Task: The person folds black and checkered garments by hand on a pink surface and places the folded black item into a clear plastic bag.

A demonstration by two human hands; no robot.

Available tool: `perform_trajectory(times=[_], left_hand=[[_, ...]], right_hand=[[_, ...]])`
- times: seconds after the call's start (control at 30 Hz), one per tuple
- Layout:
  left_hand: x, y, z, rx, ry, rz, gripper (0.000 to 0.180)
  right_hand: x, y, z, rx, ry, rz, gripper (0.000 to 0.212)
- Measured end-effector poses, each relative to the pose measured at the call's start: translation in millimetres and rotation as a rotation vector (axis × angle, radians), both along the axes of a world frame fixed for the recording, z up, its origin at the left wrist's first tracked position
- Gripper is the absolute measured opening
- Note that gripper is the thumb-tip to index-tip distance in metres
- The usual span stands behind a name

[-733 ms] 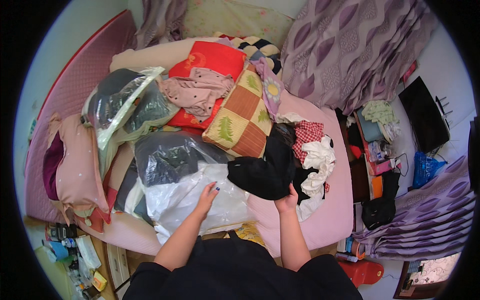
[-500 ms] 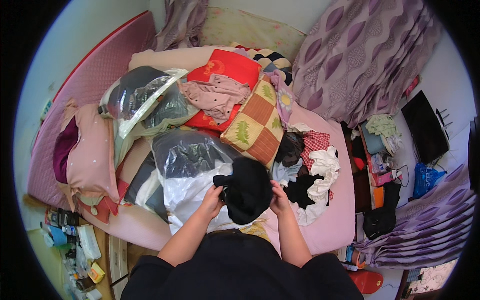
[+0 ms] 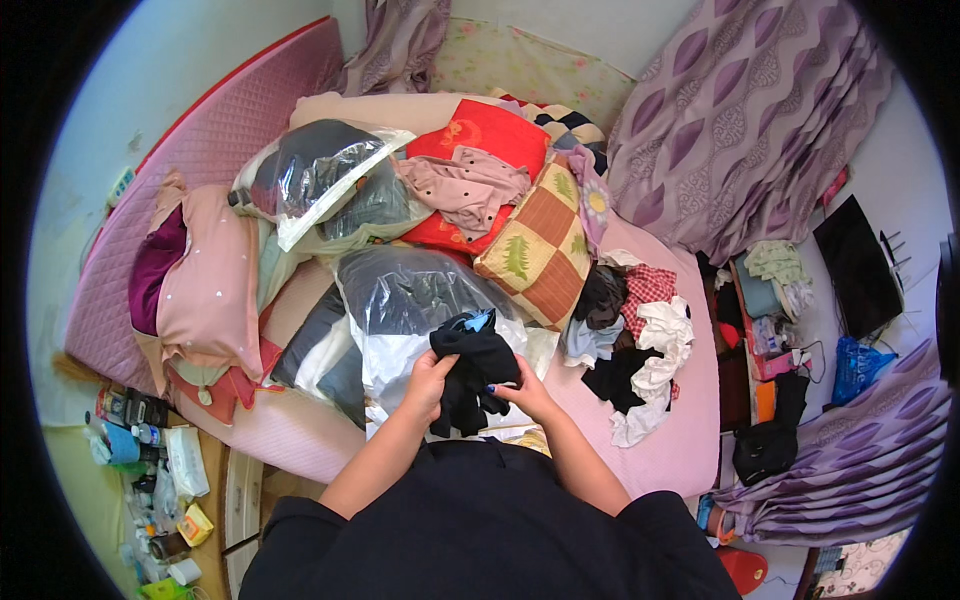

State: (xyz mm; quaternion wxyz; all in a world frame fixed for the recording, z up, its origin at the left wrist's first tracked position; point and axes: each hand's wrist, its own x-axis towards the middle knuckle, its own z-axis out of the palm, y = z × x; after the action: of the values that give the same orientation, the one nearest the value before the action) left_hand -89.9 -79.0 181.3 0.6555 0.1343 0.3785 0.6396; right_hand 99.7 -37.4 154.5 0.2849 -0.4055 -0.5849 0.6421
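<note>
Before me, a left hand [image 3: 428, 388] and right hand [image 3: 527, 394] are gripping a bunched black cloth garment [image 3: 476, 362] over a bulging clear-and-white plastic bag [image 3: 400, 285], seemingly working its folds, the next move calling for two-handed control.

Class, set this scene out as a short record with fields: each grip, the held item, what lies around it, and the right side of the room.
Left grip: closed on the left side of a black cloth
Right grip: closed on the cloth's right side
Held item: crumpled, light blue patch at top
Just beyond: clear plastic bag with dark contents
Clothes pile: black, white and red checked pieces, right of the hands
Pillows: checked brown-and-cream; pink, far left
Surface: bed, pink cover
Right side: black screen, blue bag
</note>
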Motion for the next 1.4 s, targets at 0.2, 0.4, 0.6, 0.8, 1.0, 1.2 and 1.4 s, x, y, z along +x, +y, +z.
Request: perform_trajectory(times=[0.2,0.4,0.6,0.8,1.0,1.2,1.4], left_hand=[[-9.4,-0.2,8.6,0.089,0.251,-0.105,0.023],[-34.9,2.6,6.2,0.061,0.473,-0.073,0.017],[-66.6,7.0,-5.1,-0.002,0.482,0.133,0.012],[-70.1,11.8,-16.3,0.032,0.557,0.208,0.016],[-30.2,3.0,-6.0,0.112,0.875,-0.176,0.025],[21.6,-16.7,21.6,0.415,0.969,-0.462,0.080],[-13.7,-8.1,-5.4,0.149,0.659,-0.044,0.018]], right_hand=[[11.0,16.6,0.3,0.067,0.062,-0.196,0.044],[54.8,41.9,10.7,0.142,0.169,-0.516,0.029],[106.8,50.2,18.5,0.110,0.244,-0.639,0.021],[104.1,44.6,36.1,0.082,0.300,-0.575,0.021],[57.8,33.5,59.3,-0.175,0.319,-0.495,0.015],[24.7,19.4,66.8,-0.208,0.324,-0.215,0.017],[46.8,25.5,65.8,-0.038,0.143,-0.209,0.019]])
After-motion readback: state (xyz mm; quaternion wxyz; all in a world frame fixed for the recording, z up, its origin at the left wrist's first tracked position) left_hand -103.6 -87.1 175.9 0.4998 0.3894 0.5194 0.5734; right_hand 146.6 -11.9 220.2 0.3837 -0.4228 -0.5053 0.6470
